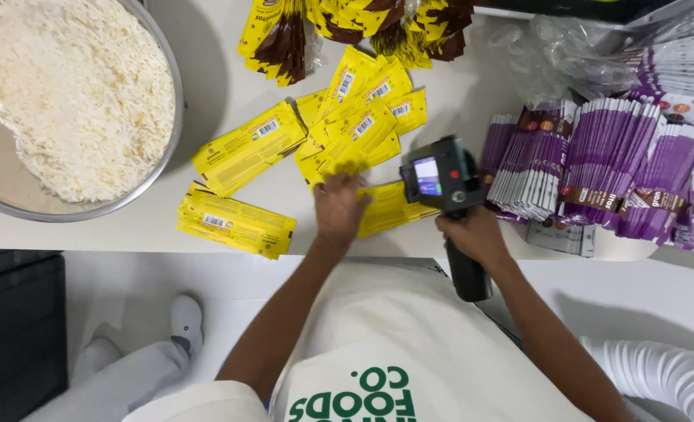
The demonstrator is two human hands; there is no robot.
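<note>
On the white table point(456, 94), near its front edge, the left hand point(339, 207) lies flat with fingers spread on a yellow packet point(390, 207), pinning it. The right hand point(476, 234) is closed around the grip of a black handheld printer point(441, 180), whose head sits just over the same packet. For a clean mark, the packet should be kept flat and motionless, and the printer level and square to its edge. More yellow packets point(355, 117) are fanned out just beyond; stacks of purple packets point(597, 164) stand to the right. A metal bowl of rice point(65, 94) sits far left.
</note>
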